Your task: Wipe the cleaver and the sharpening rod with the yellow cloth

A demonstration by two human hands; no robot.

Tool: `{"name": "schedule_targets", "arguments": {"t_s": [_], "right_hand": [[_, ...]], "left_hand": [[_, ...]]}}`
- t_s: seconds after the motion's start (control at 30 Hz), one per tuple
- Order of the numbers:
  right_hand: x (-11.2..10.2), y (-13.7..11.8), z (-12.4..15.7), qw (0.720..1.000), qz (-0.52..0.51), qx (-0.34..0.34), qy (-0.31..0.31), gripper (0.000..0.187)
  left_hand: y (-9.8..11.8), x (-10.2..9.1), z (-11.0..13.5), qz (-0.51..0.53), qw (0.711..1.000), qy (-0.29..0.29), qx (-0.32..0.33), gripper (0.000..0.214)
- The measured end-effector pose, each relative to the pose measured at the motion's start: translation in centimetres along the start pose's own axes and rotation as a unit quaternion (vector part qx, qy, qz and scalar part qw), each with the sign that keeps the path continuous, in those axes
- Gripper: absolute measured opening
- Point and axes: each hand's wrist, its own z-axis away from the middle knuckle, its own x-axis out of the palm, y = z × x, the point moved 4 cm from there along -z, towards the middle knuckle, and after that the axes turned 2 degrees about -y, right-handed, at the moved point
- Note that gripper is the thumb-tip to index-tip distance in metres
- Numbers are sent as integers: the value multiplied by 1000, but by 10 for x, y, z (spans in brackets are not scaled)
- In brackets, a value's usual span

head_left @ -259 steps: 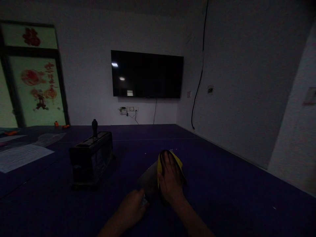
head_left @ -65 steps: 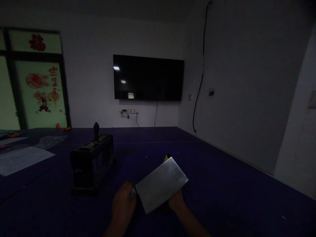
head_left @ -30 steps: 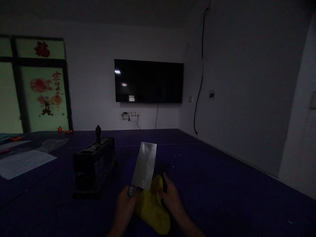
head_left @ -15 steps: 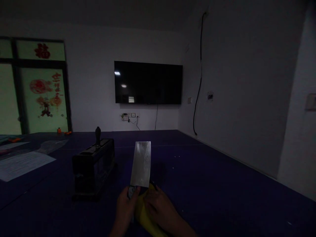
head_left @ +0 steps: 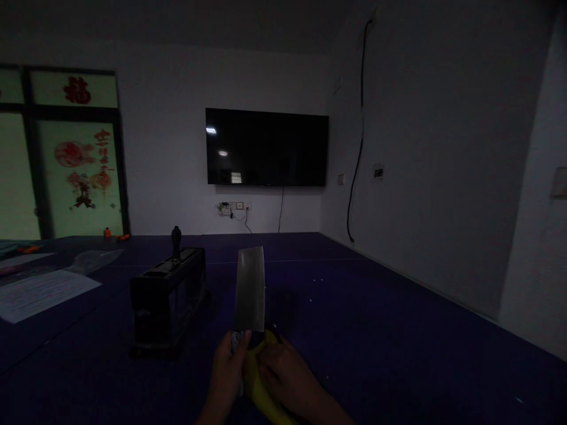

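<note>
A cleaver [head_left: 250,289] with a broad grey blade points up and away from me, above the dark blue tabletop. My left hand [head_left: 227,369] is closed round its handle, thumb lying near the base of the blade. Beside it, my right hand [head_left: 286,369] has its fingers bent and closed on a yellow cloth [head_left: 257,383] with a dark edge. The cloth hangs between my two hands, just below the blade's lower end. Dim light hides the fingertips of my right hand.
A black box-shaped device [head_left: 168,301] with an upright knob handle stands left of the cleaver. Printed paper [head_left: 48,292] and clear plastic [head_left: 95,261] lie farther left. Small white scraps [head_left: 318,280] dot the tabletop [head_left: 398,354]. A television [head_left: 266,147] hangs on the far wall.
The cleaver's blade has tilted slightly left and turned, looking narrower and darker. Both hands keep their hold in nearly the same place.
</note>
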Motion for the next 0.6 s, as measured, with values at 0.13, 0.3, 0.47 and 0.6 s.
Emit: {"name": "schedule_targets", "arguments": {"t_s": [0.13, 0.3, 0.47, 0.6], "right_hand": [[-1, -1, 0, 1000, -5, -5, -5, 18], [3, 0, -1, 1000, -1, 3, -5, 18], [3, 0, -1, 1000, 8, 0, -1, 17], [-5, -8, -2, 999, -8, -33, 19, 17]], "left_hand": [[9, -2, 1, -4, 1000, 9, 26, 56], [15, -4, 0, -47, 998, 13, 45, 57], [14, -1, 0, -42, 998, 1, 40, 55], [13, 1, 0, -1, 1000, 3, 28, 54]]}}
